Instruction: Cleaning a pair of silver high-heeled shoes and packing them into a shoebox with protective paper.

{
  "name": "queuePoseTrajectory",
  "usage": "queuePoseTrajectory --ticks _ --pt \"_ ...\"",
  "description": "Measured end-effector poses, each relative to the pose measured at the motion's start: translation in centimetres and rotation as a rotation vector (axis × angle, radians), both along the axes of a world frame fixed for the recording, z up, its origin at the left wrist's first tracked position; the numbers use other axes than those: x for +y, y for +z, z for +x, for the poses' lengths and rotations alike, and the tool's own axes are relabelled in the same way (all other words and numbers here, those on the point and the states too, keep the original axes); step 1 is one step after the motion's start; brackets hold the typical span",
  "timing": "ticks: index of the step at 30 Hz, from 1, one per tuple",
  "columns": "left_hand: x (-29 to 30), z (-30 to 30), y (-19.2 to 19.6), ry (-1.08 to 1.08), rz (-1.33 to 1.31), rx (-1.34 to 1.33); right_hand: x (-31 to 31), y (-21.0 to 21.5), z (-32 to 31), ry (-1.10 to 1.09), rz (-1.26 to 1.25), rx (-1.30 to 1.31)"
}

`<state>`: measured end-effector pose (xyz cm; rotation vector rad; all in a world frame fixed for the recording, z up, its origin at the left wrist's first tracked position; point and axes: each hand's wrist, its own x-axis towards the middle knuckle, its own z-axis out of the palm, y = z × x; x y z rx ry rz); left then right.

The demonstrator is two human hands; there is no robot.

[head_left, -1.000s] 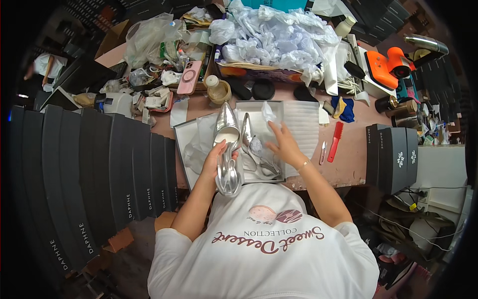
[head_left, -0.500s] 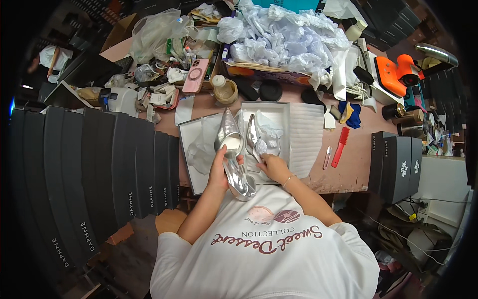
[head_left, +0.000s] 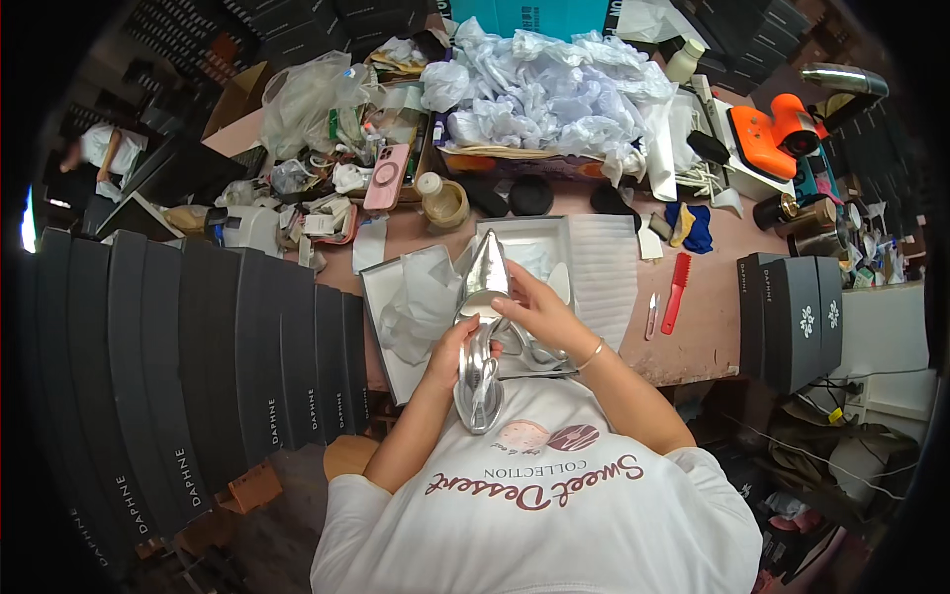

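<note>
My left hand (head_left: 448, 353) grips a shiny silver pointed shoe (head_left: 478, 381) close to my chest, heel end toward me. My right hand (head_left: 534, 310) rests on a second silver shoe (head_left: 486, 273), whose pointed toe aims away from me over an open white shoe box (head_left: 529, 238). White tissue paper (head_left: 421, 302) lies crumpled in the box's left half. Both shoes touch each other between my hands.
A row of black shoe boxes (head_left: 198, 366) stands at my left; more black boxes (head_left: 792, 317) at the right edge. A red brush (head_left: 676, 292), a pink phone (head_left: 384, 176), a small jar (head_left: 442, 201), a heap of white tissue (head_left: 554, 89) and an orange tool (head_left: 777, 129) crowd the brown table (head_left: 703, 337).
My right hand has come back from the box's right side onto the shoes. Both shoes have been drawn closer to my body.
</note>
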<state>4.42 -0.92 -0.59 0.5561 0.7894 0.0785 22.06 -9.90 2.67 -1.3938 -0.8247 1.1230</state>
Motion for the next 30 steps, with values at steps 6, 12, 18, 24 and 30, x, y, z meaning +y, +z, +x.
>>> queuePoseTrajectory --ticks 6,12,18,24,30 --pt "-0.2 0.8 3.5 -0.339 1.309 0.06 -0.9 1.2 -0.7 0.058 -0.217 0.03" --pt "-0.3 3.6 3.5 -0.474 1.274 -0.107 -4.0 2.4 -0.4 0.058 -0.043 0.048" --pt "-0.5 8.0 6.6 -0.371 0.819 -0.165 -5.5 4.6 2.9 -0.041 -0.07 0.408" --pt "-0.2 9.6 8.9 -0.005 -0.091 -0.445 -6.5 2.1 10.1 -0.342 0.0 -0.005" --pt "-2.1 9.3 8.1 -0.119 -0.291 -0.679 -6.2 -4.9 12.6 -0.271 -0.039 -0.595"
